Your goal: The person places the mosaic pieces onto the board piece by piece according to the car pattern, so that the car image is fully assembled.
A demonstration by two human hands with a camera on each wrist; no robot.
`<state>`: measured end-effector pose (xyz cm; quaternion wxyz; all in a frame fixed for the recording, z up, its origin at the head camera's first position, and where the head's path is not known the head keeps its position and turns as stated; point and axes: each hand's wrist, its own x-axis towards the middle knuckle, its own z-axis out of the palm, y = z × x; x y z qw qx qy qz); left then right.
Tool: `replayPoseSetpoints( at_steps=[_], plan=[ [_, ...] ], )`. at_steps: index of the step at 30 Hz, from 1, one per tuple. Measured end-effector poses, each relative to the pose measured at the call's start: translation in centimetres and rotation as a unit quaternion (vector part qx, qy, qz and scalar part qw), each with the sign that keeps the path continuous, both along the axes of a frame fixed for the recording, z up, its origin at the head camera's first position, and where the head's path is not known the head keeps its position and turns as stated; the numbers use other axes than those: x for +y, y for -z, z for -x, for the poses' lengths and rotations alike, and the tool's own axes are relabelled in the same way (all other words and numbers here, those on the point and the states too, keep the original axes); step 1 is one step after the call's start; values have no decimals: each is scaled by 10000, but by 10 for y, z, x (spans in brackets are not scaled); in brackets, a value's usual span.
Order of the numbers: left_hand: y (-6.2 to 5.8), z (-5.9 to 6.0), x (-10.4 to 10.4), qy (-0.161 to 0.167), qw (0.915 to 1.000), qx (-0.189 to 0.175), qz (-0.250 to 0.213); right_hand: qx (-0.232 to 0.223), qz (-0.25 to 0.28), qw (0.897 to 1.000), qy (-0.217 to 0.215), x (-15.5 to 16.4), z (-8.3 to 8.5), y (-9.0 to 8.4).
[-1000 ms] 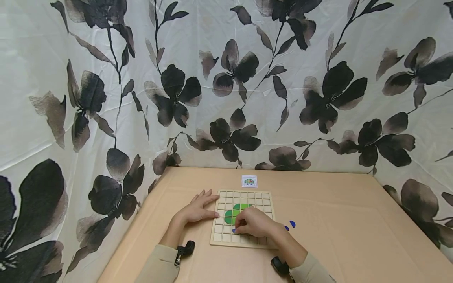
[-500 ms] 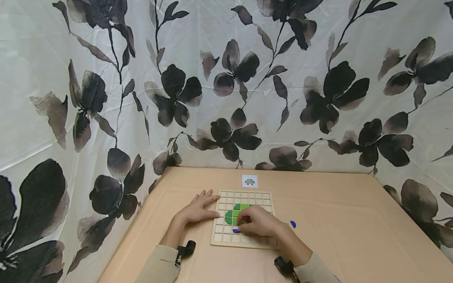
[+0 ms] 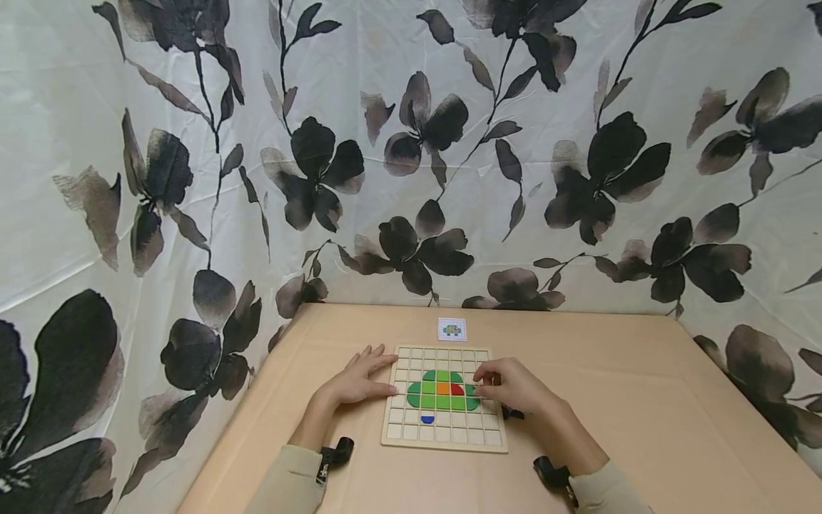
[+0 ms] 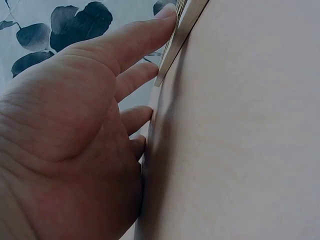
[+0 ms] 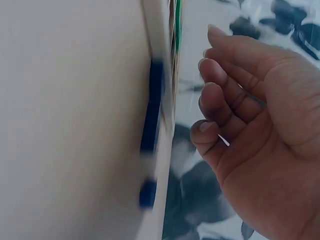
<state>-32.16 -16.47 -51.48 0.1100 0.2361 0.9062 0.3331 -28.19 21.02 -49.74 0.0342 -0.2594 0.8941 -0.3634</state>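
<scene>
A square wooden grid board (image 3: 393, 432) lies on the table, with green pieces (image 3: 427, 402), an orange piece (image 3: 443, 388) and a red piece (image 3: 457, 390) grouped at its centre. Below them a blue half-round piece (image 3: 427, 420) sits in a cell. My left hand (image 3: 355, 380) touches the board's left edge with thumb and fingertips, palm side against the table. Over the right edge hovers my right hand (image 3: 516, 387), fingers loosely bent; in the right wrist view nothing shows between them. Blue pieces (image 5: 152, 112) lie beside the board, partly hidden by that hand in the head view.
A small card (image 3: 452, 329) with a coloured grid picture lies behind the board. The light tan table (image 3: 610, 385) extends on both sides, and a floral curtain (image 3: 501, 164) hangs behind it.
My right hand has moved right from the board's middle to its right edge, uncovering the orange and red pieces and the blue half-round piece. My left hand has stayed in place.
</scene>
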Motion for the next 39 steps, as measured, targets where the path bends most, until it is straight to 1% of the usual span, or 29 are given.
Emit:
replayPoseSetpoints(
  at_steps=[2, 8, 10, 13, 18, 26, 29, 33, 39],
  plan=[
    [1, 0, 0, 1, 10000, -2, 14, -67, -17, 10000, 43, 10, 2, 0],
    [0, 0, -1, 8, 10000, -8, 28, -488, 165, 9986, 76, 32, 5, -3],
    [-1, 0, -1, 10, 10000, -5, 19, -595, 209, 9980, 46, 37, 5, -4],
    [0, 0, 0, 11, 10000, -4, 8, -792, 228, 9965, -114, 43, 4, -5],
    [0, 0, 0, -4, 10000, -11, -11, -1202, 163, 9921, -312, 51, 3, -4],
    [0, 0, 1, 0, 10000, 2, -30, -1584, -90, 9868, -329, 58, 2, -3],
    [-1, 0, 1, 21, 10000, 27, -22, -1760, -111, 9836, -374, 59, 1, -5],
    [-1, -1, 1, 32, 10000, 33, -13, -1873, -162, 9814, -385, 60, -1, -6],
    [0, -1, 0, 34, 10000, 24, 22, -1846, -288, 9813, -460, 59, -2, -8]
  ],
)
